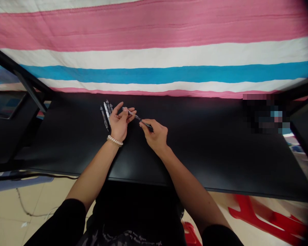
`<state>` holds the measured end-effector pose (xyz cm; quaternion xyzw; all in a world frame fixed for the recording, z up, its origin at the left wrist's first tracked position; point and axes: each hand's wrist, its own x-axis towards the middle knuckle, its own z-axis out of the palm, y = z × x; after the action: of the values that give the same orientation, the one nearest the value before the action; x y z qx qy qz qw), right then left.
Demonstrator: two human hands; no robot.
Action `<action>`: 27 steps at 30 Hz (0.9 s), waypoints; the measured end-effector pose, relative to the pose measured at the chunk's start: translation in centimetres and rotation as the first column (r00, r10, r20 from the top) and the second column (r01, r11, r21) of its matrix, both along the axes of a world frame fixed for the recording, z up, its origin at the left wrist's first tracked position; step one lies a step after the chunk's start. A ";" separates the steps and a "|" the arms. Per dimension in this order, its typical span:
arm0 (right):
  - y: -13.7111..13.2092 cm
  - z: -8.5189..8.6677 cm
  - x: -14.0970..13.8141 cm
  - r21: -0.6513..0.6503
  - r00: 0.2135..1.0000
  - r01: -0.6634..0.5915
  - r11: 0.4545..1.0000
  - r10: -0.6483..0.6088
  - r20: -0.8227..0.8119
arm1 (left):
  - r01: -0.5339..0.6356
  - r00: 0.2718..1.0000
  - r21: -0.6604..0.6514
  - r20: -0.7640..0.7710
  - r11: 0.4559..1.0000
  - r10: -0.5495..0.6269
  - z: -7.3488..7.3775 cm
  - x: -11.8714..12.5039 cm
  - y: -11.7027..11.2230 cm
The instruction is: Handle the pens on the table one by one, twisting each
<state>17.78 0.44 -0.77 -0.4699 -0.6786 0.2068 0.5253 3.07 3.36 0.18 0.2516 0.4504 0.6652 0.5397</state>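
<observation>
A slim grey pen point(133, 115) is held between my two hands above the black table. My left hand point(119, 125) is turned palm up; its thumb presses one end of the pen against the fingers, and the forefinger stretches out loosely. At the other end, the thumb and fingertips of my right hand point(157, 135) pinch the pen's dark part. Just left of my left hand lie several pens, among them a dark one point(104, 118) and a white one point(107, 112); that hand partly hides some of them.
The black table point(207, 147) runs across the view, with a striped cloth point(154, 73) hanging along its far edge. A blurred, pixelated patch covers something at the right end. Dark frame bars point(30, 90) stand at the left. Red plastic stools point(267, 218) are below the near edge.
</observation>
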 end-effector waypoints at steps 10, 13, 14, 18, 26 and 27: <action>0.0 -0.1 0.1 -0.038 0.999 -0.038 0.999 0.038 -0.006 | 0.071 0.997 0.000 -0.004 0.997 -0.071 0.2 0.5 -0.2; 0.0 -0.1 0.1 -0.038 0.999 -0.035 0.999 0.035 0.005 | 0.075 0.997 -0.005 -0.008 0.997 -0.075 0.2 0.4 -0.3; 0.0 -0.2 0.1 -0.038 0.999 -0.034 0.999 0.034 0.001 | 0.076 0.997 -0.003 -0.009 0.997 -0.076 0.2 0.4 -0.3; 0.1 -0.2 0.2 -0.028 0.999 -0.036 0.999 0.036 -0.003 | 0.064 0.998 0.006 -0.004 0.998 -0.064 0.2 0.4 -0.3; 0.1 -0.2 -0.2 -0.303 0.962 -0.147 0.942 0.064 -0.267 | 0.078 0.997 0.014 0.009 0.997 -0.078 0.3 0.7 -0.5; 0.2 -0.2 -0.3 -0.344 0.943 -0.186 0.920 0.068 -0.327 | 0.079 0.997 0.019 0.012 0.997 -0.079 0.3 0.8 -0.5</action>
<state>17.50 0.64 -0.97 -0.4767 -0.5663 0.4357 0.5121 3.84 2.86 0.47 0.2700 0.4306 0.6490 0.5661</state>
